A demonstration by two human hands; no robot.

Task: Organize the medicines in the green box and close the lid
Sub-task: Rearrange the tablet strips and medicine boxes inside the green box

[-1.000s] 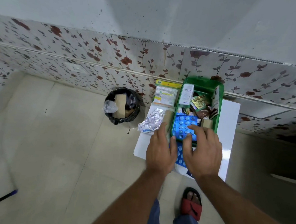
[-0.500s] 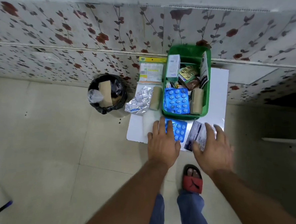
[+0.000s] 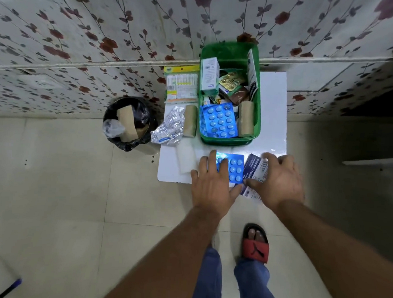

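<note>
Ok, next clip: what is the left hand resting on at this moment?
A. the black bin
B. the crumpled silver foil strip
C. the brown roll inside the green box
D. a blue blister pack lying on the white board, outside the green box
D: the left hand lies flat with fingers over the blue blister pack on the white board, just in front of the green box.
</note>
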